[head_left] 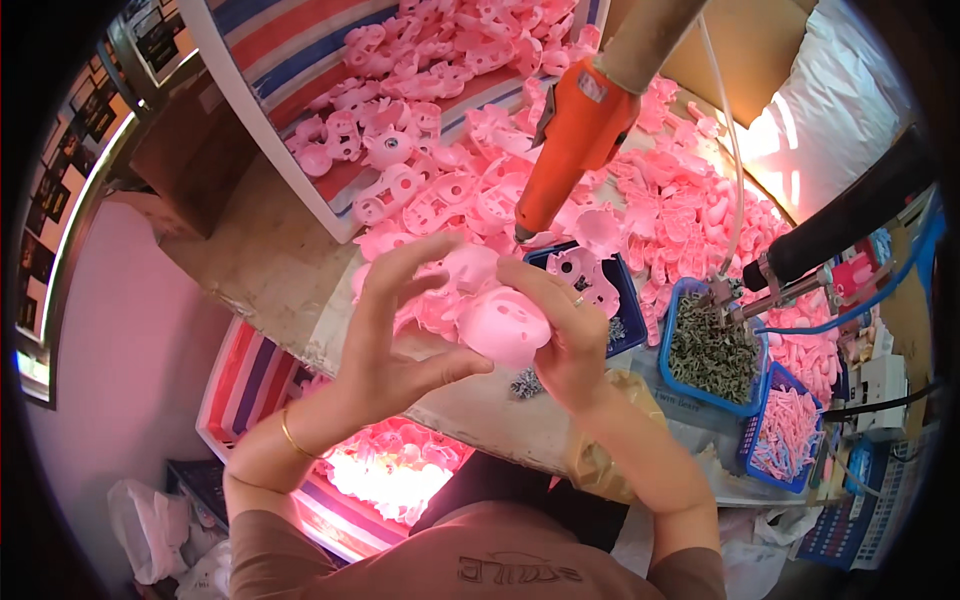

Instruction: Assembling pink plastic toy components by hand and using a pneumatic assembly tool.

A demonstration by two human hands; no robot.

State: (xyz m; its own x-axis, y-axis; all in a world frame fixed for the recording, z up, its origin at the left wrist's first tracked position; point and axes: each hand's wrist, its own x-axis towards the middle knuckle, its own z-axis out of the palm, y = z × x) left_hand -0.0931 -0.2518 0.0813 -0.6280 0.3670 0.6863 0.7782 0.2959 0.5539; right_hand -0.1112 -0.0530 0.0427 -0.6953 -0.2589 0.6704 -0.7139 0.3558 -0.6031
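Note:
My right hand [568,335] grips a glossy pink plastic toy shell [504,328], rounded, with small holes in its face. My left hand [385,325] is open on the other side of the shell, thumb and fingers spread apart; whether a fingertip touches it is hard to see. An orange electric screwdriver [580,140] hangs just above, its tip pointing down behind the shell. Beyond my right hand, another pink half-shell [588,278] rests over a dark blue tray [628,335] that holds small metal screws.
A large heap of pink shell parts [430,190] spreads over the table's far side. On the right stand a blue basket of small metal parts [712,345], a blue basket of pink and pale sticks [787,430] and a black-handled tool [850,220]. Below left is a striped box of parts [225,400].

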